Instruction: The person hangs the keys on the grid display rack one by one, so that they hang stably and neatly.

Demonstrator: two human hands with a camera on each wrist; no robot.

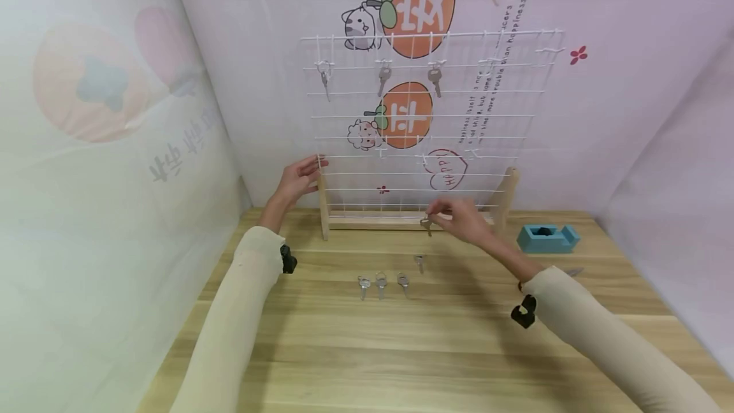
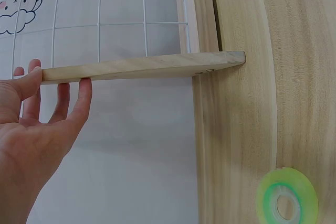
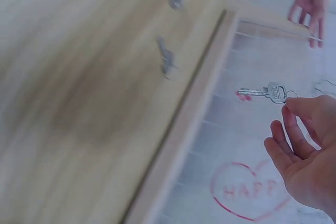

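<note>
At the left end of a white wire grid rack (image 1: 373, 174), my left hand (image 1: 296, 178) grips the wooden side post (image 2: 147, 68), thumb on one side and fingers on the other. My right hand (image 1: 463, 219) pinches a silver key (image 3: 262, 92) by its small ring between thumb and fingertips. The key hangs in front of the rack's lower wooden bar (image 1: 367, 222), above the tabletop. Three keys hang from hooks along the upper grid: a left one (image 1: 325, 81), a middle one (image 1: 384, 79) and a right one (image 1: 436, 79).
Several keys lie on the wooden table, including one (image 1: 420, 262) set apart from the row (image 1: 381, 282). A blue tape dispenser (image 1: 547, 242) stands at the right. The left wrist view shows a green tape roll (image 2: 310, 198). A printed cloth (image 1: 275, 81) hangs behind the rack.
</note>
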